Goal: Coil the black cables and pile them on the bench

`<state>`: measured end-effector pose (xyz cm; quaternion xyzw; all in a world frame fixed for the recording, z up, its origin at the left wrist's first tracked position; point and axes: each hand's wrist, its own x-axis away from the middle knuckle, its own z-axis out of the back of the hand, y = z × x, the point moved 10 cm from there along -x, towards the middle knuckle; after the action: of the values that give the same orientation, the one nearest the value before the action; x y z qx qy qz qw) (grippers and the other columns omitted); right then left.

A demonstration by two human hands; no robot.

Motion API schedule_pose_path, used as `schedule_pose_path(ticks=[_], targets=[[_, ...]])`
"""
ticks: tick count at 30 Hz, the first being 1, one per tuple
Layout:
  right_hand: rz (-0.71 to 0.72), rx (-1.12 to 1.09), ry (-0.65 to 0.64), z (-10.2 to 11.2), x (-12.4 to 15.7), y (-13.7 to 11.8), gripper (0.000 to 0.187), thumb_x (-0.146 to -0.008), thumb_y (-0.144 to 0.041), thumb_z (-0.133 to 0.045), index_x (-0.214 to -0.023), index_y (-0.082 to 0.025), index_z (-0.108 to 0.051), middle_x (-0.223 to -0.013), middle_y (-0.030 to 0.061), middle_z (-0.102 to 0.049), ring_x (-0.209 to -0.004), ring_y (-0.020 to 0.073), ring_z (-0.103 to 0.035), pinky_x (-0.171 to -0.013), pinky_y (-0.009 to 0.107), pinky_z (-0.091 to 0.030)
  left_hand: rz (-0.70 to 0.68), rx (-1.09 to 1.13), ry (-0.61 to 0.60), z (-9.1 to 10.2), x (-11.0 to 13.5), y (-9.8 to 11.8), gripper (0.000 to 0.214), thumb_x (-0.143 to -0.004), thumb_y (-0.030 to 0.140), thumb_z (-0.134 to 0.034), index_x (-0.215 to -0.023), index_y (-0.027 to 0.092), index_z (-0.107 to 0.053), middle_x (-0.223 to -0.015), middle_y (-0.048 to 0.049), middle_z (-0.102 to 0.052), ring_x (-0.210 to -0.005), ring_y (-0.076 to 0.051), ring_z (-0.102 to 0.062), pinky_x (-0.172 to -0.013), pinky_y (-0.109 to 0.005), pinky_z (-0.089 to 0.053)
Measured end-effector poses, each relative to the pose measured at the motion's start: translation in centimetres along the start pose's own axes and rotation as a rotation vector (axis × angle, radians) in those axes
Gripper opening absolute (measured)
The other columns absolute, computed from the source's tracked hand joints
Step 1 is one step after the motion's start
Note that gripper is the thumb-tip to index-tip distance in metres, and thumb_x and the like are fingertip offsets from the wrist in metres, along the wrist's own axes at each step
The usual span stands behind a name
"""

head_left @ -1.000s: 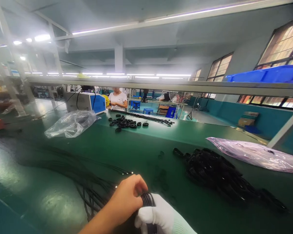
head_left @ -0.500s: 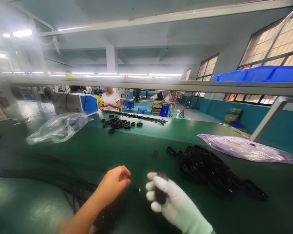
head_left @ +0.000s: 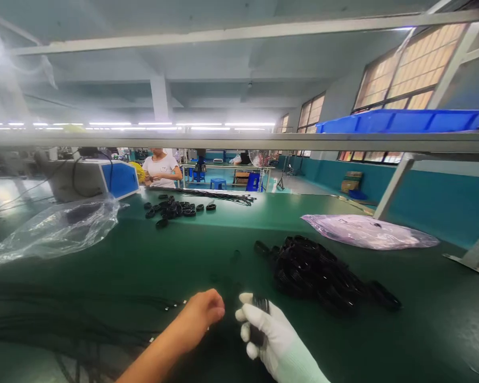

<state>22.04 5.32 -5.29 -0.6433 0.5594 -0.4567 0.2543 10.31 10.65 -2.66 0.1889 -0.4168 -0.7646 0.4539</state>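
Observation:
My right hand (head_left: 269, 335) wears a white glove and is closed around a small coiled black cable bundle (head_left: 258, 319). My bare left hand (head_left: 201, 316) hovers just left of it with its fingers pinched together; what it pinches is too blurred to tell. Loose black cables (head_left: 75, 324) spread over the green table (head_left: 207, 250) to the left of my left hand. A heap of coiled black cable bundles (head_left: 315, 271) lies right of and beyond my right hand.
A clear plastic bag (head_left: 51, 229) lies at the left, a pinkish plastic bag (head_left: 367, 231) at the right. Small black coils (head_left: 175, 208) and a blue-fronted machine (head_left: 91, 178) sit farther back. Another person (head_left: 159, 167) works at the table's far end. A blue bin (head_left: 399, 119) rests on the overhead shelf.
My hands, joined on the coil a second ago, have separated; the right one keeps the bundle. The view has swung to the right.

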Motion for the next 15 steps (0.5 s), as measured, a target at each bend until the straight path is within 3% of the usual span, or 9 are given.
schedule_pose_path(ticks=[2,4,6,8,10,12,15], targets=[[0.085,0.065,0.029,-0.2,-0.1,-0.5,0.055,-0.063,-0.036,-0.079,-0.107,-0.016,-0.053,-0.085,0.0046,-0.062,-0.055,0.0098,-0.055,-0.037,0.019,-0.039,0.02,0.174,-0.027,-0.5,1.0,0.3,0.013,-0.082,0.031,-0.039,-0.074,0.02,-0.04,-0.064,0.0036,-0.039,-0.058,-0.012,-0.042,-0.055,-0.023,-0.034],[0.133,0.148,0.037,-0.8,-0.4,-0.5,0.059,-0.057,-0.035,-0.08,-0.105,-0.016,-0.052,-0.088,0.0053,-0.062,-0.051,0.0097,-0.053,-0.033,0.019,-0.038,0.044,0.464,-0.046,-1.6,1.8,0.1,0.023,-0.08,0.041,-0.045,-0.074,0.02,-0.04,-0.063,0.0041,-0.039,-0.055,-0.01,-0.038,-0.051,-0.021,-0.031],[0.144,0.224,0.022,-1.6,-0.5,0.1,0.06,-0.055,-0.036,-0.08,-0.103,-0.016,-0.051,-0.077,0.0021,-0.061,-0.042,0.0083,-0.048,-0.029,0.019,-0.033,0.067,0.73,-0.048,-2.9,2.1,-0.9,0.035,-0.073,0.051,-0.056,-0.071,0.019,-0.041,-0.06,0.0048,-0.041,-0.052,-0.008,-0.037,-0.047,-0.02,-0.028],[0.136,0.221,-0.016,-2.3,-0.4,0.8,0.056,-0.057,-0.04,-0.078,-0.101,-0.016,-0.051,-0.061,-0.0039,-0.055,-0.034,0.006,-0.04,-0.028,0.018,-0.028,0.078,0.777,-0.011,-3.9,2.1,-2.4,0.043,-0.066,0.058,-0.062,-0.069,0.019,-0.042,-0.056,0.0058,-0.042,-0.047,-0.007,-0.036,-0.042,-0.019,-0.025],[0.082,0.089,-0.093,-3.0,0.2,1.6,0.052,-0.063,-0.043,-0.075,-0.101,-0.017,-0.052,-0.055,-0.0063,-0.05,-0.033,0.0051,-0.038,-0.031,0.017,-0.026,0.077,0.681,0.068,-4.2,2.0,-4.0,0.047,-0.063,0.063,-0.063,-0.067,0.02,-0.044,-0.054,0.0059,-0.044,-0.045,-0.007,-0.037,-0.039,-0.019,-0.024],[0.003,-0.085,-0.21,-3.8,1.2,2.1,0.05,-0.065,-0.044,-0.074,-0.102,-0.019,-0.054,-0.062,-0.0036,-0.053,-0.042,0.0062,-0.044,-0.038,0.018,-0.033,0.073,0.675,0.108,-4.1,2.2,-4.8,0.05,-0.063,0.066,-0.062,-0.067,0.02,-0.044,-0.05,0.0056,-0.045,-0.043,-0.008,-0.038,-0.038,-0.019,-0.023],[-0.019,-0.078,-0.394,-4.9,2.6,1.6,0.052,-0.058,-0.049,-0.078,-0.098,-0.022,-0.061,-0.07,0.0002,-0.054,-0.054,0.0091,-0.048,-0.049,0.022,-0.041,0.033,0.987,0.02,-3.9,3.0,-3.8,0.055,-0.056,0.071,-0.063,-0.067,0.021,-0.041,-0.053,0.0056,-0.049,-0.038,-0.006,-0.035,-0.038,-0.02,-0.023]])
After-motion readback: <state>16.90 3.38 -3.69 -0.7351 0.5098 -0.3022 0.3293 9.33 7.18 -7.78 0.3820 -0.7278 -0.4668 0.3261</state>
